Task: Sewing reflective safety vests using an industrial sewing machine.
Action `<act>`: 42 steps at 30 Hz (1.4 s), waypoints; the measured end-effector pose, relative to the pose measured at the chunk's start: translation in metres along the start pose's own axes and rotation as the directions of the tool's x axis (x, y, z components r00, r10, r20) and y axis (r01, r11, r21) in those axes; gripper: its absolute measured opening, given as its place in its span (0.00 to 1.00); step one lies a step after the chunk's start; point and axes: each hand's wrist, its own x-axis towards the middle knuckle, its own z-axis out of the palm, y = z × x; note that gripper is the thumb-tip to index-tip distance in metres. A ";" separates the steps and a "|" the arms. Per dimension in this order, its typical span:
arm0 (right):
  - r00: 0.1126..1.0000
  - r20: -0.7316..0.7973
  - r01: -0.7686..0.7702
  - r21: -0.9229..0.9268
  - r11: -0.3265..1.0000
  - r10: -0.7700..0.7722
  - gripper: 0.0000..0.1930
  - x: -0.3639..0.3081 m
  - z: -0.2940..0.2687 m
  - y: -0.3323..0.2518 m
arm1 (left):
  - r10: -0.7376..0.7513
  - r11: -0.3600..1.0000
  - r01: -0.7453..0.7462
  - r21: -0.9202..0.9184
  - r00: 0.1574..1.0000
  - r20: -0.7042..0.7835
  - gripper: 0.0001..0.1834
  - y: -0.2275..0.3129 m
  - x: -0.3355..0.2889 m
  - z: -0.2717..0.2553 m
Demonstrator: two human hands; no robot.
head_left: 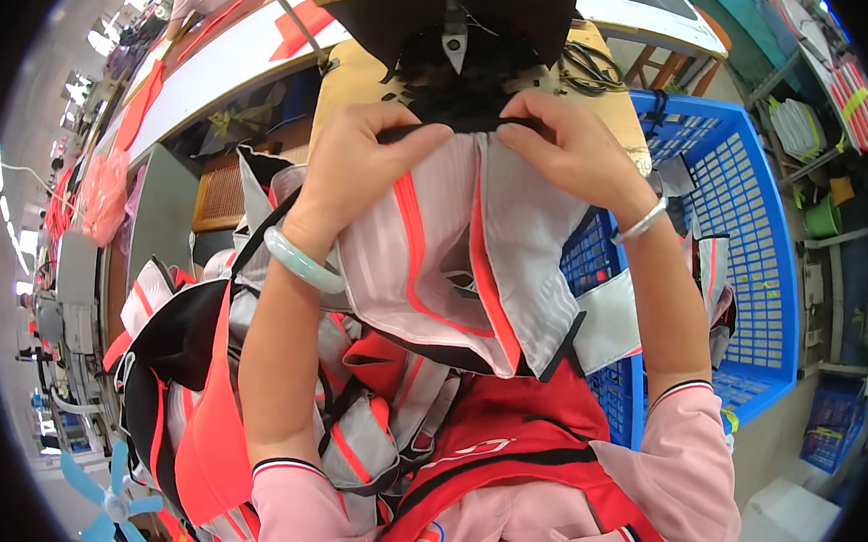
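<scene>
Left hand (pixel 361 164) and right hand (pixel 582 156) pinch a grey-and-red fabric piece (pixel 441 227) by its dark upper edge, before the machine (pixel 453 44) | red trim (pixel 413 236) appears attached | edge stitching unclear | similar pieces (pixel 357 434) lie heaped

Your hands, two: left hand (pixel 361 169), right hand (pixel 575 159). Between them, grey-and-coral piece (pixel 440 257), one. Your bangles, two: pale green bangle (pixel 302 264), silver bangle (pixel 643 221). Your red apron (pixel 515 413), one. Around you: green bin (pixel 822 219), one; blue fan (pixel 116 503), one; heaped pieces (pixel 351 453), overlapped, uncountable.
</scene>
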 end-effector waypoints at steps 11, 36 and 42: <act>0.989 0.054 0.150 -0.266 0.952 -0.141 0.14 0.046 0.000 0.021 | -0.110 0.986 0.095 0.138 0.988 0.108 0.18 -0.029 0.044 -0.005; 0.981 0.043 0.193 -0.185 0.964 -0.188 0.13 0.079 0.001 0.032 | -0.263 0.932 0.285 -0.225 0.957 0.121 0.23 -0.036 0.061 -0.017; 0.978 0.014 0.209 -0.177 0.962 -0.210 0.12 0.075 0.002 0.032 | -0.258 0.944 0.273 -0.187 0.961 0.101 0.23 -0.035 0.060 -0.016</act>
